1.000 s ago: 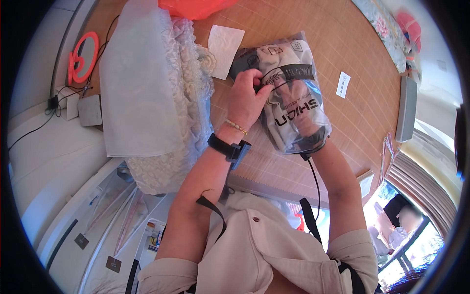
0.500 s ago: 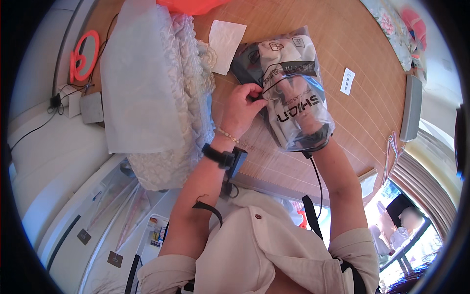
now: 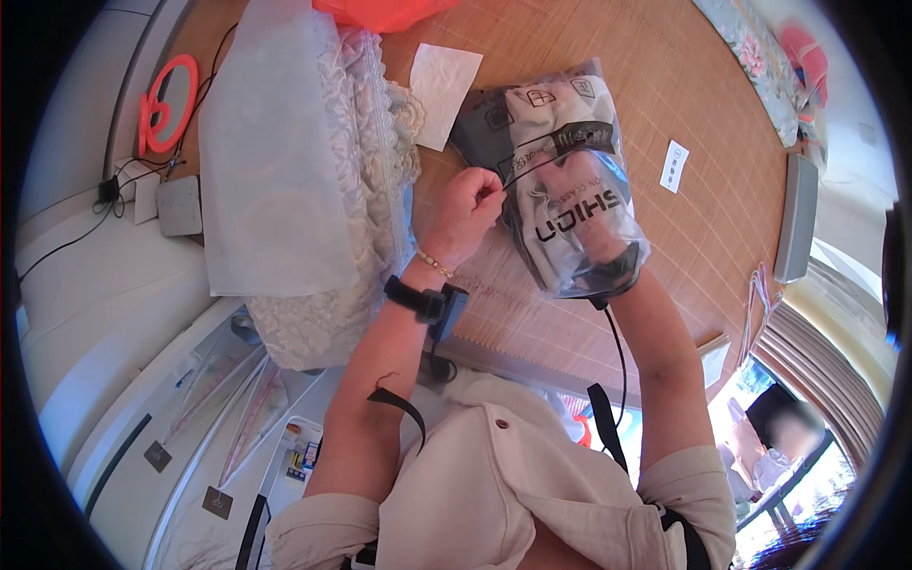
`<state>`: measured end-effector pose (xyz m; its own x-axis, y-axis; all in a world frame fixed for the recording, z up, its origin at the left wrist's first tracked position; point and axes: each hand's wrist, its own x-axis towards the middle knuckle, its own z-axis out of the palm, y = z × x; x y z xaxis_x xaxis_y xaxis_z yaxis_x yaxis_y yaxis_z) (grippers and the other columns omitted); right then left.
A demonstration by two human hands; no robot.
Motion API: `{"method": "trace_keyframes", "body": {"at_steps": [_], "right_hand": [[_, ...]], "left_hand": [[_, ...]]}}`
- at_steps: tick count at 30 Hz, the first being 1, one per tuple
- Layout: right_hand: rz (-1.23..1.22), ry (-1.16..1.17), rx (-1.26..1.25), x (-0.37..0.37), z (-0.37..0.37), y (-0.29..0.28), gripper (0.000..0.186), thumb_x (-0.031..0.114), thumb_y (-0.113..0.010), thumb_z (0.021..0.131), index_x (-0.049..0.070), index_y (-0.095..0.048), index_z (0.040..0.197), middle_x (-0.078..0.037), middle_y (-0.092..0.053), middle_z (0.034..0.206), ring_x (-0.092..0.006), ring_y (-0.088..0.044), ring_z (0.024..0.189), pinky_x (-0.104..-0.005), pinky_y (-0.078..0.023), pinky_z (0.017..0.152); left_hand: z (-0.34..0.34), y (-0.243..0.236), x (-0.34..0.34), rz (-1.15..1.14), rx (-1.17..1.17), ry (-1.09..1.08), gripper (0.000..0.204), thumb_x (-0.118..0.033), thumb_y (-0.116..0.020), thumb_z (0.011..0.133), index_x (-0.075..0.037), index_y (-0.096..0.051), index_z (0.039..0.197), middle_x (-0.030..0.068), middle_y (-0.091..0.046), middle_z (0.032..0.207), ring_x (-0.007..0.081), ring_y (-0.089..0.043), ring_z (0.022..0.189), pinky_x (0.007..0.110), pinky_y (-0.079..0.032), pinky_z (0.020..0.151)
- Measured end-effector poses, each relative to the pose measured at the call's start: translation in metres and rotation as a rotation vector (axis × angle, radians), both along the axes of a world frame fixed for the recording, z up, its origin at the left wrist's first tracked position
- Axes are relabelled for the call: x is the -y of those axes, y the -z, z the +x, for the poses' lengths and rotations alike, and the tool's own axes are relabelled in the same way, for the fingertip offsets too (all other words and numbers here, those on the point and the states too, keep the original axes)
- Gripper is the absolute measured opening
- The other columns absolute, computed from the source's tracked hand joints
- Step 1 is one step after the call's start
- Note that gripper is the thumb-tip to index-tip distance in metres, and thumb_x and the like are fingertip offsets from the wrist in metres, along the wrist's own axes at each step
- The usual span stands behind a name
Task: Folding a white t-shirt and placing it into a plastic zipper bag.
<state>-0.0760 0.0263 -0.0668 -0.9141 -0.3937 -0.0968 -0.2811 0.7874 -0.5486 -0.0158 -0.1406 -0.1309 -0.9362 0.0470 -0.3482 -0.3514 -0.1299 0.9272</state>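
My left hand [image 3: 461, 214], with its fingertips pinched at the left edge of a printed clear plastic bag [image 3: 560, 237], holds a thin dark cord or edge there. White fabric [image 3: 532, 100] and something dark [image 3: 484, 114] show inside the bag. My right hand [image 3: 594, 218] is inside the bag from its near end, seen through the plastic against the white fabric; its fingertips are blurred by plastic and print. A black cable hangs below that wrist. Left of my left hand lies a pile of cream lace [image 3: 313, 332] under a translucent white sheet [image 3: 266, 209].
The wooden table [image 3: 684, 237] bears a white paper [image 3: 445, 90], a small printed card [image 3: 673, 166], red material [image 3: 380, 9], a red round mirror [image 3: 167, 104], cables and a grey block [image 3: 179, 207]. A person [image 3: 788, 437] shows in a bright opening at lower right.
My left hand has moved toward me along the bag's edge and its fingers are curled tighter. The bag and my right hand within it have shifted slightly rightward.
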Motion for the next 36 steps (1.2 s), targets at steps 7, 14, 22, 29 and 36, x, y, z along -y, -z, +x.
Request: {"method": "trace_keyframes", "body": {"at_steps": [7, 14, 22, 29, 36], "right_hand": [[0.009, -0.004, -0.002, -0.001, -0.003, -0.002, 0.035, 0.025, -0.053, 0.086, 0.009, -0.054, 0.116, -0.019, -0.057, 0.105, -0.0297, -0.057, 0.1, -0.0397, -0.045, 0.085], [0.007, -0.012, -0.001, 0.003, -0.01, 0.002, 0.035, 0.024, -0.053, 0.085, 0.009, -0.053, 0.117, -0.019, -0.057, 0.105, -0.0295, -0.057, 0.1, -0.0396, -0.045, 0.084], [0.016, -0.013, 0.0, 0.004, -0.013, 0.005, 0.035, 0.024, -0.053, 0.085, 0.009, -0.053, 0.117, -0.019, -0.058, 0.105, -0.0292, -0.057, 0.1, -0.0394, -0.045, 0.084], [0.016, -0.022, 0.003, 0.007, -0.014, 0.006, 0.036, 0.024, -0.053, 0.085, 0.009, -0.053, 0.117, -0.019, -0.058, 0.105, -0.029, -0.057, 0.1, -0.0393, -0.045, 0.084], [0.029, -0.026, -0.002, 0.007, -0.014, 0.007, 0.036, 0.024, -0.053, 0.085, 0.009, -0.053, 0.118, -0.019, -0.058, 0.105, -0.0288, -0.057, 0.1, -0.0392, -0.045, 0.084]], "left_hand": [[-0.005, -0.022, 0.003, -0.227, -0.206, 0.057, 0.003, -0.003, -0.056, 0.084, -0.003, -0.053, 0.085, 0.0009, -0.052, 0.075, 0.0086, -0.052, 0.059, 0.022, -0.042, 0.052], [-0.011, -0.04, 0.0, -0.374, -0.307, 0.06, 0.009, -0.007, -0.059, 0.078, -0.003, -0.054, 0.084, 0.0083, -0.056, 0.078, 0.0207, -0.055, 0.066, 0.03, -0.044, 0.059], [-0.013, -0.036, -0.003, -0.399, -0.393, 0.034, 0.008, -0.004, -0.059, 0.078, -0.003, -0.053, 0.084, 0.0083, -0.053, 0.075, 0.021, -0.053, 0.063, 0.03, -0.042, 0.056], [-0.015, -0.038, -0.007, -0.446, -0.393, 0.064, 0.008, -0.001, -0.058, 0.078, -0.003, -0.053, 0.085, 0.0096, -0.053, 0.078, 0.0212, -0.054, 0.065, 0.03, -0.044, 0.057], [-0.018, -0.038, -0.008, -0.463, -0.432, 0.043, 0.008, -0.001, -0.058, 0.078, -0.004, -0.053, 0.085, 0.0091, -0.053, 0.078, 0.021, -0.055, 0.065, 0.03, -0.046, 0.058]]}}
